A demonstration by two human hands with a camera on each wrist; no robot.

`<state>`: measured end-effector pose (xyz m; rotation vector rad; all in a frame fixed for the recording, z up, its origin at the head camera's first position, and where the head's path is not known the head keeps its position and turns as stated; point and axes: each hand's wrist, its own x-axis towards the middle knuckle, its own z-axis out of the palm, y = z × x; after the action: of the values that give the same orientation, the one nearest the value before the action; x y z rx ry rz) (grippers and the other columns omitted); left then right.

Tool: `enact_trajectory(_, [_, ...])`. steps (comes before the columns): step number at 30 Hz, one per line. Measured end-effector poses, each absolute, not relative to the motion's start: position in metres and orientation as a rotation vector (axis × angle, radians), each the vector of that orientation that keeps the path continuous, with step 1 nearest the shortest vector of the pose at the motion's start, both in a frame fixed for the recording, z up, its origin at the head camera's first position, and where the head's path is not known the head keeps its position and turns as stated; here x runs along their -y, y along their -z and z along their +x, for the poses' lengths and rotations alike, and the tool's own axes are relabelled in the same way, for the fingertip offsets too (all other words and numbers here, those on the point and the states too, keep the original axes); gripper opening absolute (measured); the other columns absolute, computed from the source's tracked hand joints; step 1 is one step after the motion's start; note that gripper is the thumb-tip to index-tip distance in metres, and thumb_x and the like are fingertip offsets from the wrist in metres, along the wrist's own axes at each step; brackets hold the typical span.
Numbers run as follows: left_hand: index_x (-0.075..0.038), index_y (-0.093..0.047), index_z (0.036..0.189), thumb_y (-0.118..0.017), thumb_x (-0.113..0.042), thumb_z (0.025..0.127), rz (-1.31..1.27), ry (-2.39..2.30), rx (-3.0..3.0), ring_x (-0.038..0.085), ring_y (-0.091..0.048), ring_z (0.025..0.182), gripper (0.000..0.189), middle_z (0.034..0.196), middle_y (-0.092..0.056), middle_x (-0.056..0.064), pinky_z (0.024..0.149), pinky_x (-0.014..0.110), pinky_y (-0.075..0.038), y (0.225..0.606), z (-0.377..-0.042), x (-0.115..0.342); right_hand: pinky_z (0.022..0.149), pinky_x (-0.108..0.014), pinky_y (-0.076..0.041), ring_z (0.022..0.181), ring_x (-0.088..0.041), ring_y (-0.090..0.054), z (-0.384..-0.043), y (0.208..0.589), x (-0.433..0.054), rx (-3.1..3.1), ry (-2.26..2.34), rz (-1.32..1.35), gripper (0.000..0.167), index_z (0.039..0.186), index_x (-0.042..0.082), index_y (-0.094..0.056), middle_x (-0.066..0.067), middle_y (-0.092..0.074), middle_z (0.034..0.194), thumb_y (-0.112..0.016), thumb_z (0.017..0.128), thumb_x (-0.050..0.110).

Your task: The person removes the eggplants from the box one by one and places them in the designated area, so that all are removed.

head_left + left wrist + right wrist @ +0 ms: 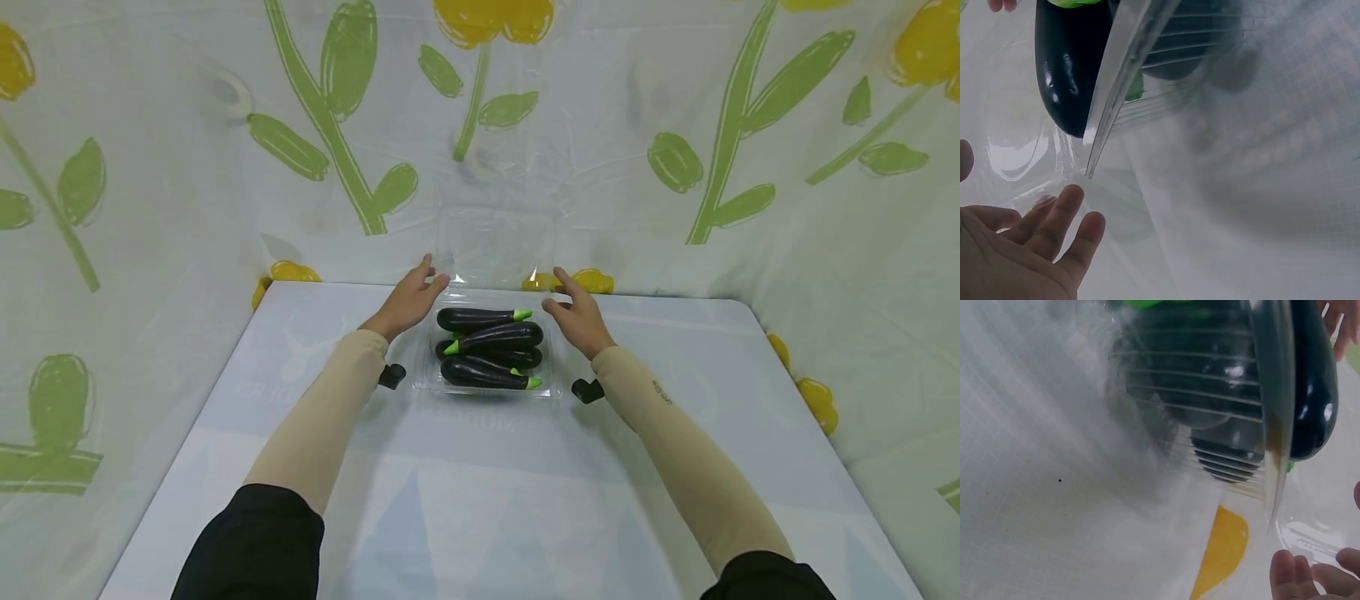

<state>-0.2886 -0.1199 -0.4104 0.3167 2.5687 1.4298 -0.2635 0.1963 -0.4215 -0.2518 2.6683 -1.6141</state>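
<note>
Several dark purple toy-like eggplants with bright green stem ends lie piled in a clear plastic clamshell box toward the table's far edge. The see-through lid stands raised behind the box. At the far left corner is my left hand, fingers extended toward the lid. My right hand mirrors it at the far right corner, with thumb and fingers spread apart. In the left wrist view, the fingertips are just past the end of the box's rim. Neither hand grips anything.
A pale, faintly patterned table lies under the box. Behind and beside it hangs a whitish curtain printed with green stems and yellow flowers. Dark wrist cameras sit under both forearms.
</note>
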Motion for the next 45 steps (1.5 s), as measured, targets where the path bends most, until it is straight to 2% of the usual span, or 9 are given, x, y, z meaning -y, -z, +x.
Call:
enact_trajectory(5, [-0.009,-0.002,0.164,-0.037,-0.052,0.108,0.339,-1.406,-2.571,0.036,-0.035,0.146,0.079,0.165,-0.024,0.017,0.119,0.052,-0.029,0.414,-0.291,0.121,0.112,-0.050,-0.041,0.143,-0.034,-0.040,-0.265,0.424,-0.196,-2.649,1.584,-0.233,0.067,0.162,0.021,-0.026,-0.003,-0.026,0.166,-0.058,0.104,0.023])
enact_trajectory(9, [-0.009,-0.003,0.164,-0.037,-0.049,0.108,0.346,-1.385,-2.576,0.035,-0.034,0.146,0.077,0.165,-0.024,0.016,0.120,0.053,-0.027,0.417,-0.293,0.123,0.111,-0.051,-0.042,0.139,-0.037,-0.044,-0.267,0.426,-0.196,-2.656,1.567,-0.224,0.068,0.163,0.019,-0.026,-0.003,-0.027,0.166,-0.058,0.103,0.024])
enact_trajectory(13, [-0.010,-0.003,0.164,-0.036,-0.053,0.108,0.346,-1.360,-2.581,0.035,-0.033,0.147,0.078,0.166,-0.023,0.015,0.121,0.052,-0.025,0.418,-0.294,0.124,0.112,-0.051,-0.041,0.140,-0.039,-0.043,-0.267,0.427,-0.198,-2.657,1.572,-0.225,0.068,0.162,0.016,-0.026,-0.005,-0.027,0.166,-0.058,0.103,0.025])
enact_trajectory(19, [-0.013,-0.004,0.164,-0.034,-0.058,0.106,0.323,-1.302,-2.624,0.036,-0.030,0.148,0.080,0.168,-0.018,0.014,0.121,0.054,-0.024,0.418,-0.289,0.131,0.114,-0.050,-0.038,0.143,-0.035,-0.039,-0.262,0.428,-0.207,-2.683,1.560,-0.236,0.068,0.162,0.016,-0.026,-0.009,-0.030,0.164,-0.058,0.104,0.029])
enact_trajectory(24, [-0.013,-0.004,0.164,-0.033,-0.061,0.105,0.306,-1.256,-2.651,0.039,-0.027,0.149,0.082,0.168,-0.017,0.014,0.121,0.055,-0.023,0.421,-0.279,0.142,0.116,-0.049,-0.036,0.145,-0.032,-0.037,-0.253,0.431,-0.222,-2.716,1.558,-0.250,0.066,0.162,0.016,-0.026,-0.007,-0.028,0.165,-0.057,0.105,0.027])
enact_trajectory(31, [-0.012,-0.007,0.165,-0.030,-0.065,0.104,0.284,-1.077,-2.760,0.036,-0.014,0.154,0.083,0.168,-0.013,0.015,0.123,0.054,-0.014,0.427,-0.260,0.158,0.116,-0.051,-0.034,0.146,-0.033,-0.036,-0.237,0.435,-0.249,-2.779,1.552,-0.234,0.065,0.162,0.015,-0.027,-0.009,-0.029,0.165,-0.056,0.105,0.025])
enact_trajectory(39, [-0.006,-0.015,0.163,-0.032,-0.056,0.107,0.340,-0.867,-2.936,0.039,-0.022,0.151,0.077,0.165,-0.022,0.019,0.121,0.057,-0.020,0.434,-0.233,0.173,0.116,-0.056,-0.033,0.147,-0.037,-0.032,-0.219,0.442,-0.273,-2.841,1.463,-0.244,0.067,0.163,0.020,-0.024,-0.012,-0.027,0.165,-0.056,0.106,0.032])
enact_trajectory(45, [-0.001,-0.022,0.160,-0.038,-0.054,0.107,0.406,-0.736,-3.060,0.043,-0.025,0.149,0.077,0.165,-0.021,0.022,0.119,0.059,-0.023,0.436,-0.210,0.185,0.115,-0.059,-0.031,0.148,-0.039,-0.030,-0.208,0.444,-0.286,-2.833,1.405,-0.245,0.073,0.164,0.019,-0.021,-0.013,-0.026,0.165,-0.057,0.104,0.041])
